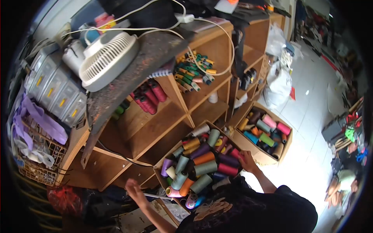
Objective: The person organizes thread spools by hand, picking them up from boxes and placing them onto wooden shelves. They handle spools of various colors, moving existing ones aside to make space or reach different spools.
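Note:
A cardboard box (156,171) full of thread spools in many colours sits in front of my body. My right hand (247,160) is at the box's right side, its fingers bent around the end of a crimson thread spool (234,153). Another crimson spool (227,169) and a grey-green spool (205,168) lie close by. My left hand (136,191) is raised left of the box, fingers stretched out, with nothing in it. A thin pale rod (157,196) lies between that hand and the box.
A second spool box (285,153) stands on the tiled floor to the right. Behind rise wooden shelves (159,134) with crimson cones (147,99) and small spools (194,73). A white fan (108,58) and cables lie on top. A person (342,186) is at far right.

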{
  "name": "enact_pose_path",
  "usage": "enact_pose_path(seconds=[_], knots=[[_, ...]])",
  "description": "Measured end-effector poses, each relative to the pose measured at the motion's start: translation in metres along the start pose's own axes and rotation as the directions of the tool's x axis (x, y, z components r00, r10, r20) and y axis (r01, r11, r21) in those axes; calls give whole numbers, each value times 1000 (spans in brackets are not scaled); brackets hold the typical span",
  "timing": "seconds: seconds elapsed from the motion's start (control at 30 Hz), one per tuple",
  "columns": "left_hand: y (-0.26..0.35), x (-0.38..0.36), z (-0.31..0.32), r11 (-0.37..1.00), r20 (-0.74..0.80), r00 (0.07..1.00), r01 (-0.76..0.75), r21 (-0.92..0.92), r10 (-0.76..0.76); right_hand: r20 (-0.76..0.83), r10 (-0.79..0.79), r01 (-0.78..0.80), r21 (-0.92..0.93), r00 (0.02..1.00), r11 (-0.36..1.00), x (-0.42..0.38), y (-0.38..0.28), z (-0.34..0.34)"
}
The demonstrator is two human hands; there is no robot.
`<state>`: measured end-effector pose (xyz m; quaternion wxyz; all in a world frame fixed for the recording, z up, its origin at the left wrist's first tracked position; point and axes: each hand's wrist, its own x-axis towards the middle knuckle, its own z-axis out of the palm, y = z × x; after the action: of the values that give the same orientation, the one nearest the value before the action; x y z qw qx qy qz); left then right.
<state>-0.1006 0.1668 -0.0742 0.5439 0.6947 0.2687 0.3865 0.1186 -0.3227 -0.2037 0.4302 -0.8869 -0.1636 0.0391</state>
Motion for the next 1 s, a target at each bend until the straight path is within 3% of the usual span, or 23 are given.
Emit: enact_pose_path(seconds=[0.1, 0.13, 0.17, 0.2, 0.23, 0.27, 0.3, 0.33, 0.4, 0.53, 0.63, 0.73, 0.83, 0.9, 0.93, 1.0], knots=[[1, -70, 44, 992, 43, 991, 126, -32, -125, 65, 58, -56, -27, 996, 998, 3, -8, -7], [-27, -92, 45, 983, 90, 979, 185, -1, -184, 104, 97, -89, -77, 990, 993, 5, -20, -13], [-50, -110, 51, 974, 146, 976, 132, 184, -160, 140, 136, -118, -127, 981, 985, 5, -41, -22], [-65, -132, 61, 986, 198, 972, 102, 133, -127, 174, 173, -142, -179, 970, 974, 8, -53, -27], [-28, -146, 87, 961, 205, 944, 232, 148, -259, 204, 171, -119, -243, 964, 963, 9, -53, -24], [-48, -157, 85, 950, 372, 911, 58, 308, -176, 206, 115, -47, -310, 972, 950, 8, -56, -22], [-5, -162, 103, 938, 409, 848, 260, 230, -336, 214, 57, 28, -374, 975, 927, 7, -59, -20], [-8, -165, 110, 941, 428, 866, 126, 315, -259, 225, -4, 104, -434, 974, 895, 6, -63, -18], [-5, -170, 111, 764, 502, 849, -213, 608, -162, 251, -47, 154, -427, 967, 891, 6, -69, -15], [1, -164, 107, 785, 524, 816, -152, 600, -243, 340, 15, 97, -311, 940, 946, 11, -91, -22], [2, -159, 105, 779, 556, 796, -186, 599, -238, 353, -55, 106, -125, 934, 987, 35, -74, -15], [2, -158, 104, 810, 567, 794, -175, 560, -221, 209, -128, 147, -80, 969, 986, 71, -65, 1], [-3, -157, 102, 837, 563, 792, -128, 531, -236, 249, -345, 405, -258, 905, 877, 110, -55, 17], [-9, -158, 98, 854, 535, 815, -102, 510, -222, 373, -429, 547, -313, 823, 776, 127, -46, 25], [-5, -158, 97, 845, 535, 839, -212, 491, -100, 440, -480, 632, -323, 759, 704, 140, -42, 29], [-10, -162, 89, 820, 498, 860, -202, 536, -114, 497, -451, 637, -311, 741, 705, 151, -43, 29]])
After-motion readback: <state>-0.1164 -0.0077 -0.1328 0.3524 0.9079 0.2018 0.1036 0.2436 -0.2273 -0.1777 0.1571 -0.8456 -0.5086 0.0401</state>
